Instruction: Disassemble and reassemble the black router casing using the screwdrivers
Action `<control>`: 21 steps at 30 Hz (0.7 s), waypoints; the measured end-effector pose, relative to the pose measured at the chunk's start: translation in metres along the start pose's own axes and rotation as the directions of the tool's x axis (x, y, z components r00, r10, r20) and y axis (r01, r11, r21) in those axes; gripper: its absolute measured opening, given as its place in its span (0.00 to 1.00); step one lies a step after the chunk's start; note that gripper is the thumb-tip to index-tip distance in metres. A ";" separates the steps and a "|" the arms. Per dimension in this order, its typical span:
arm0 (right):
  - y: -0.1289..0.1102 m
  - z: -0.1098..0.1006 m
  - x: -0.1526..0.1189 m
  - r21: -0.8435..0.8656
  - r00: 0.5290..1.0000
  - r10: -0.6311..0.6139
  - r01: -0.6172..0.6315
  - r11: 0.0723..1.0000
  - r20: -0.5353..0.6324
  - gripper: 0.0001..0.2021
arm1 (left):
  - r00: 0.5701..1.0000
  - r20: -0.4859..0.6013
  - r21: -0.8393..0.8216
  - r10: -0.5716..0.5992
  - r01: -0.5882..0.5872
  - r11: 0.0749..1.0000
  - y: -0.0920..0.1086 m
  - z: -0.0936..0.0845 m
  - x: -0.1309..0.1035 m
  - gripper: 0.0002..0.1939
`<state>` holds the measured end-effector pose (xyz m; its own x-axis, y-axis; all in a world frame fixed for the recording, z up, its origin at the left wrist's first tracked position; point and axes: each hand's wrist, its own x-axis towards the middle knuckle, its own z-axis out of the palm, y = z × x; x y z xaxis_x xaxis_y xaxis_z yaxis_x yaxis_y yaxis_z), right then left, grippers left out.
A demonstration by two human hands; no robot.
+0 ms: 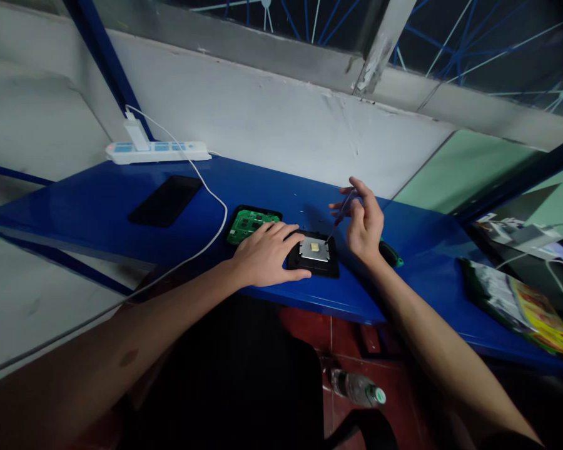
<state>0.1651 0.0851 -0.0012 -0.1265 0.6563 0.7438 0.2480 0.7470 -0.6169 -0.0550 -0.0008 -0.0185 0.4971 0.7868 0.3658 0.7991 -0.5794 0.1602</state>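
Observation:
My right hand (365, 219) holds a thin screwdriver (346, 207) with a see-through purplish handle. Its tip slants down to the right edge of a silver metal plate (316, 249) that has a small yellowish square in its middle. This plate sits in a black casing (326, 269) on the blue table. Spread flat, my left hand (269, 255) rests across the casing's left side, thumb along the near edge and fingers pointing away. Just beyond those fingers lies a green circuit board (247, 225) in a black shell, partly covered by the hand.
A dark flat device (166, 200) lies at left, near a white power strip (162, 152) whose white cable (221, 206) crosses the table. Right of my right wrist is a black-and-green object (391, 253). A colourful packet (520, 306) lies farther right; a plastic bottle (356, 387) is on the floor.

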 end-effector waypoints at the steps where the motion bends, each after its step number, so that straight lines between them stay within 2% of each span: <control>1: 0.000 0.000 0.000 -0.010 1.000 -0.001 0.001 1.000 -0.002 0.19 | 1.000 -0.001 -0.007 -0.001 0.001 1.000 0.000 0.000 0.000 0.36; 8: 0.001 0.001 0.000 -0.106 0.998 -0.044 0.039 0.994 -0.041 0.20 | 1.000 -0.003 -0.003 -0.004 0.004 1.000 0.000 0.001 0.001 0.37; 12: -0.004 0.001 -0.001 -0.173 0.995 -0.073 0.060 0.983 -0.069 0.17 | 1.000 0.015 0.030 -0.005 0.004 1.000 0.002 -0.001 0.001 0.37; 15: -0.007 0.001 0.000 -0.137 0.996 -0.052 0.042 0.990 -0.069 0.12 | 1.000 0.011 0.013 -0.005 0.005 1.000 0.002 -0.001 0.001 0.36; 21: -0.007 0.002 0.000 -0.021 0.998 0.005 -0.006 1.000 -0.067 0.15 | 1.000 0.008 0.016 -0.004 0.003 1.000 0.001 0.000 0.001 0.36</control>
<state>0.1613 0.0798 0.0024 -0.0607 0.6511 0.7566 0.2693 0.7406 -0.6156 -0.0537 -0.0006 -0.0176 0.4968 0.7905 0.3583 0.8062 -0.5731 0.1466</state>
